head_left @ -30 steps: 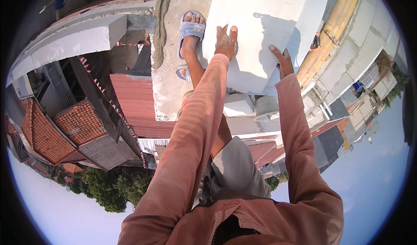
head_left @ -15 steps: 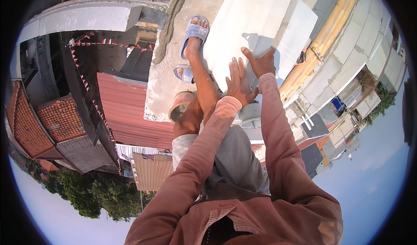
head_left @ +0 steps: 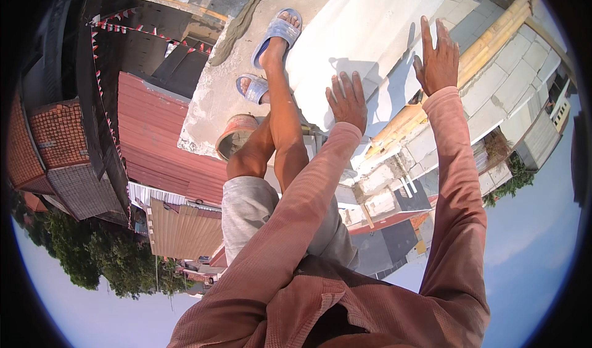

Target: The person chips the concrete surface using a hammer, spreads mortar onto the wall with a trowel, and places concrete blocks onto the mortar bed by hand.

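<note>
White and broad, the slab (head_left: pixel 370 15) in front of you lies between your blue sandals (head_left: pixel 275 37) on its left and the bamboo pole (head_left: pixel 475 55) on its right. Your left hand (head_left: pixel 349 101) is at its near end, fingers extended and lightly parted, clasping nothing; from overhead it is hard to tell whether the palm presses on the surface or hangs just above it. Your right hand (head_left: pixel 439 58) is spread wide beside the right edge, near the pole, with nothing in its grasp.

The step in hand looks like steadying or adjusting the slab with flat hands rather than carrying it. Any next shift would call for fingers hooked around both edges and even pressure, with your feet planted. Mind the concrete ledge (head_left: pixel 196 123): a red metal roof (head_left: pixel 157 123) lies beyond it, and a rust-coloured bucket (head_left: pixel 237 129) is close beside your leg, so a backward step would need care.
</note>
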The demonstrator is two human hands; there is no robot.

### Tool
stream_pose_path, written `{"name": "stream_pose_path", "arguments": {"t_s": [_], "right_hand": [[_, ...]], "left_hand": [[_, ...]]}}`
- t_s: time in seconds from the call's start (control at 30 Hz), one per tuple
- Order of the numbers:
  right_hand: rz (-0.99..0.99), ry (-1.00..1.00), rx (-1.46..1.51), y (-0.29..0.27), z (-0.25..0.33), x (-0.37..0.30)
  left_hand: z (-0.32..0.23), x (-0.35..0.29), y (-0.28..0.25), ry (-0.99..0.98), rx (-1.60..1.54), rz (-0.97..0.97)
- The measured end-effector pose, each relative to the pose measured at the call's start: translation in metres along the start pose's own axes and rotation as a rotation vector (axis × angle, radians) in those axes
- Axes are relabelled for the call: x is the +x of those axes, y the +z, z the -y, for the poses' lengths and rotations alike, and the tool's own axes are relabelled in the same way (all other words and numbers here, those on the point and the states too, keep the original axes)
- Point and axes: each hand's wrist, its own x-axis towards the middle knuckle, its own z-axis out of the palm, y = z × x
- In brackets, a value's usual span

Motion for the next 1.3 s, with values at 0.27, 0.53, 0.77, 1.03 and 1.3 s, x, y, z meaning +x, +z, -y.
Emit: {"name": "stream_pose_path", "arguments": {"t_s": [0.27,0.53,0.77,1.03,1.3], "right_hand": [[-0.179,-0.599,-0.265,0.017,-0.066,0.143],[0.011,-0.635,-0.523,-0.021,-0.023,0.193],[-0.277,-0.597,-0.457,-0.102,-0.067,0.183],[-0.348,-0.560,-0.244,-0.153,-0.029,0.134],[-0.282,-0.699,-0.098,-0.106,0.052,0.192]], "left_hand": [[0.029,0.032,-0.048,-0.029,-0.369,0.170],[0.064,0.048,-0.074,-0.049,-0.501,0.214],[0.073,0.066,-0.149,0.065,-0.435,-0.014],[0.135,0.056,-0.188,0.038,-0.098,-0.032],[0.197,0.086,-0.156,-0.150,-0.045,0.143]]}}
